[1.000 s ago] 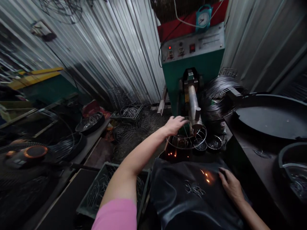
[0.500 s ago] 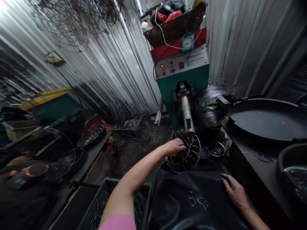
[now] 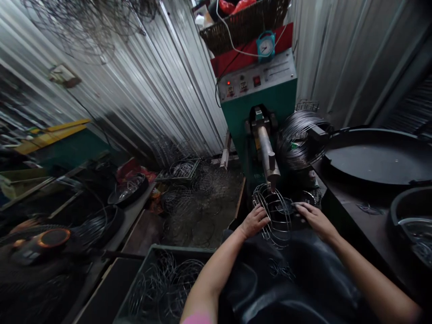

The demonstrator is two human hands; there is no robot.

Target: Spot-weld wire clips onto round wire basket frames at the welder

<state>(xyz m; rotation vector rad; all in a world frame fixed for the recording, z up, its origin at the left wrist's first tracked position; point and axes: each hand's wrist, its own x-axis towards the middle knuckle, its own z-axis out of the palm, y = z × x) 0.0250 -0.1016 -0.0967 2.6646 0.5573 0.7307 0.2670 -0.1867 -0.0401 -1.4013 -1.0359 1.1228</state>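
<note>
My left hand (image 3: pixel 255 221) is closed on the left side of a round wire basket (image 3: pixel 281 220), which is tilted under the tip of a green machine's metal arm (image 3: pixel 268 155). Just right of the basket is my right hand (image 3: pixel 313 217), thumb and fingers pinched together at a dark spot too small to name. Whether those fingers touch the basket, I cannot tell. Below both hands, a black apron-like sheet (image 3: pixel 249 288) covers my lap, with a small heap of bent wire pieces (image 3: pixel 281 268) on it.
The green machine (image 3: pixel 232 112) stands ahead with a wire coil (image 3: pixel 300 139) at its right. A crate of wire rings (image 3: pixel 135 288) is at lower left. To the right are a large shallow black pan (image 3: pixel 374 157) and a black tub (image 3: pixel 398 225).
My right hand has come up from the black sheet to the basket's right side. The basket has been turned more on its side, and my left hand now grips its left edge.
</note>
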